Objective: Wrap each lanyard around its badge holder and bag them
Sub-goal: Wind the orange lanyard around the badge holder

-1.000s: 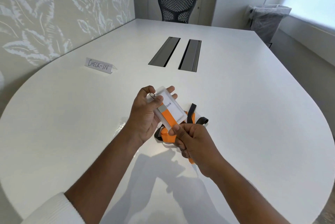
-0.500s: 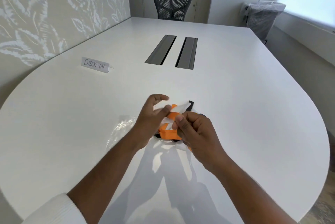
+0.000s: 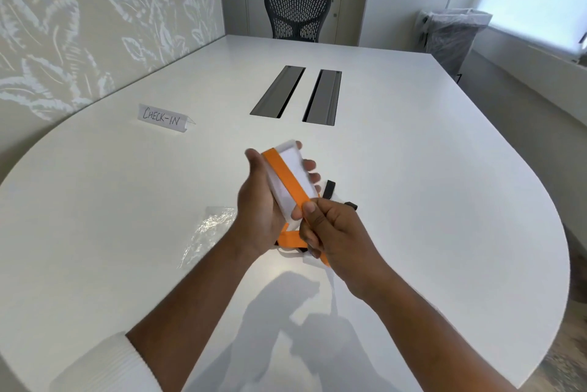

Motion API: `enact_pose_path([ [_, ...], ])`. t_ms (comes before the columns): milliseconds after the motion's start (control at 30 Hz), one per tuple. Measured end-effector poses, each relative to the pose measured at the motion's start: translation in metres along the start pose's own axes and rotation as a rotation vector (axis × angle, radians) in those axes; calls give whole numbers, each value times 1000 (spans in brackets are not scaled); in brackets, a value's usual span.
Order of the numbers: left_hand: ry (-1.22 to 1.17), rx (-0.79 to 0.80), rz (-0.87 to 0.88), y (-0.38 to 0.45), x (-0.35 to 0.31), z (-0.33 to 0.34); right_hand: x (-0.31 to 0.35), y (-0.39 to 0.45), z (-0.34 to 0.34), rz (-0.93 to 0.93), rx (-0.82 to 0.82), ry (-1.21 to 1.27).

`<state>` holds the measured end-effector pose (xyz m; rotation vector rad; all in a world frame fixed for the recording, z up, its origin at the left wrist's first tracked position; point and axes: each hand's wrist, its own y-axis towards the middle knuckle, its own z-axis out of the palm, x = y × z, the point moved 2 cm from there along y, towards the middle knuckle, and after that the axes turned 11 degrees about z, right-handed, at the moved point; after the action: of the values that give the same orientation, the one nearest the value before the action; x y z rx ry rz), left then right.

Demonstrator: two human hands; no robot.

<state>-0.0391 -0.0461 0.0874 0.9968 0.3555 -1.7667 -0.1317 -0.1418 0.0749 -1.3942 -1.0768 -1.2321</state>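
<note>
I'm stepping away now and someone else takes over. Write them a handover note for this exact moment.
Left hand: holds the badge holder above the table.
Right hand: fingers pinch the orange lanyard at the holder's near end.
Done: one band of lanyard lies lengthwise across the holder's face.
Left: the rest of the strap hangs loose under the hands; wind it on, then put the bundle in the clear bag, which lies flat on the table left of the hands. A black strap lies on the table behind the hands.
</note>
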Motion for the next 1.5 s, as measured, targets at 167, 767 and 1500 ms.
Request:
enact_pose_path([
  [167, -172, -78, 22, 7, -9, -5, -14, 3, 1, 83, -27, -97],
  [767, 329, -306, -116, -4, 17, -31, -30, -8, -8, -91, 43, -89],
  [1500, 23, -152, -55, -4, -2, -1, -12, 8, 1, 140, 24, 75],
])
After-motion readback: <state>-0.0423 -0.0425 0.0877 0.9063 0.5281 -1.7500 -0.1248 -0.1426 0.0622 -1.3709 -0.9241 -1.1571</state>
